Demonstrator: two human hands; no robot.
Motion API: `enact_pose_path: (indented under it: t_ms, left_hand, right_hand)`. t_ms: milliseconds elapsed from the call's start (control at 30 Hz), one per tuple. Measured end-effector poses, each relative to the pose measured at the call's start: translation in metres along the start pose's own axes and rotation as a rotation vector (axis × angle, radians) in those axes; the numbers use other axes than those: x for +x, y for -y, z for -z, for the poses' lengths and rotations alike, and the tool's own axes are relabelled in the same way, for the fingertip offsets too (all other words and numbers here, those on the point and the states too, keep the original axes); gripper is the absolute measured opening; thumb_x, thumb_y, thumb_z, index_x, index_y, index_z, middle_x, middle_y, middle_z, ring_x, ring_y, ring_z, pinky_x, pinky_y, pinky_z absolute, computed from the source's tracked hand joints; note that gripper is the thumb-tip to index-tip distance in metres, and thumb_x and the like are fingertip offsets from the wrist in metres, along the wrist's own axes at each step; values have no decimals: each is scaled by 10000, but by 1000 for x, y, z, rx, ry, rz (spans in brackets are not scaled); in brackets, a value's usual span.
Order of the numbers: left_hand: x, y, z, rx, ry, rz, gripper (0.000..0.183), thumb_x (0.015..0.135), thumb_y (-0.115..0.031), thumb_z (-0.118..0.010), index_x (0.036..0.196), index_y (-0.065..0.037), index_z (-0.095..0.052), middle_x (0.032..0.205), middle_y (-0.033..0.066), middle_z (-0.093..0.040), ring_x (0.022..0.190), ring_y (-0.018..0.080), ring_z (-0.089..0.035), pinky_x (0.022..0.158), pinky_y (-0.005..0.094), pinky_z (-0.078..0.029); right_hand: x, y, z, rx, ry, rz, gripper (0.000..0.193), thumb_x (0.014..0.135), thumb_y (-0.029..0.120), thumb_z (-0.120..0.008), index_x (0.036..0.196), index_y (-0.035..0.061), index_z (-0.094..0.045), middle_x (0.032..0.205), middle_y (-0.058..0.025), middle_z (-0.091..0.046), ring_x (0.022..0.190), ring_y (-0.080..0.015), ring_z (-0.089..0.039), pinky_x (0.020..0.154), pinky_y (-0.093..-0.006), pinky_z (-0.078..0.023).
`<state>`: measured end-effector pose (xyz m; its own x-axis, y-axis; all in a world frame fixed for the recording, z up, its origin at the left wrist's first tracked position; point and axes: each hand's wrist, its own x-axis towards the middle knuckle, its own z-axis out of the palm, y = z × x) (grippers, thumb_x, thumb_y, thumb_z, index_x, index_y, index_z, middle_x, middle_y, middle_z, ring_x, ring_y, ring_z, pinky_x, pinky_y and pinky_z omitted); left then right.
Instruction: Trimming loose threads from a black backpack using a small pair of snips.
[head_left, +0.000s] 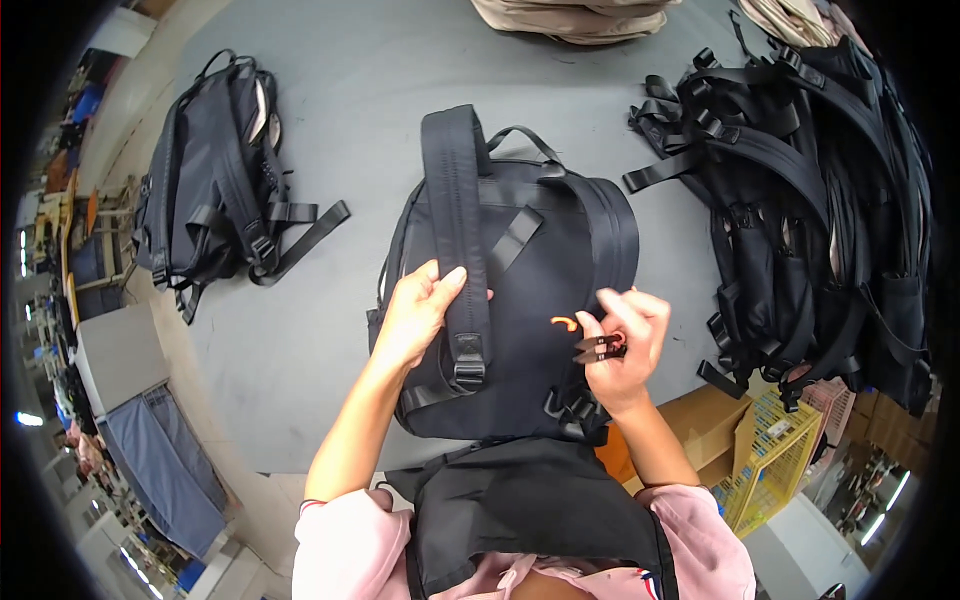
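A black backpack (540,270) lies in front of me on the grey table, its shoulder straps facing up. My left hand (418,315) is closed on the left shoulder strap (456,215), thumb on top, a little above the strap's buckle (468,365). Over the lower right part of the backpack is my right hand (625,345), its fingers curled around small dark-bladed thread snips (600,350). The blades point left. A small curved orange piece (565,323) shows beside the fingers; whether it belongs to the snips I cannot tell. Motion blurs the right fingertips somewhat.
Another black backpack (215,180) lies at the table's left side. Several black backpacks (800,200) are heaped at the right edge. Beige bags (575,18) are stacked at the far edge. Below the table's right side stand a cardboard box (705,425) and a yellow crate (775,455).
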<state>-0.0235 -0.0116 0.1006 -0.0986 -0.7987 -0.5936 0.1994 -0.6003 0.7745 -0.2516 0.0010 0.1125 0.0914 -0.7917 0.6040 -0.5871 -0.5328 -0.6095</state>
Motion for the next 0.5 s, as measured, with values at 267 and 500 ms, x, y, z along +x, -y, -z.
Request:
enact_pose_path:
  t_ms: [267, 500]
  left_hand:
    - [-32, -3, -8, -52, 66, -24, 277, 952, -221, -532, 1075, 25, -568, 920, 92, -660, 794, 127, -639, 703, 250, -531]
    - [-62, 1, -13, -84, 13, -15, 277, 942, -255, -557, 1058, -5, -590, 889, 28, -641, 753, 59, -589, 662, 195, -487]
  right_hand:
    - [24, 30, -42, 418, 378, -348, 212, 797, -19, -642, 963, -3, -511, 800, -116, -575, 661, -208, -613, 589, -300, -482]
    - [28, 44, -59, 527, 445, -406, 261, 823, 75, -662, 959, 29, -444, 588, -54, -404, 510, -153, -396, 492, -298, -352]
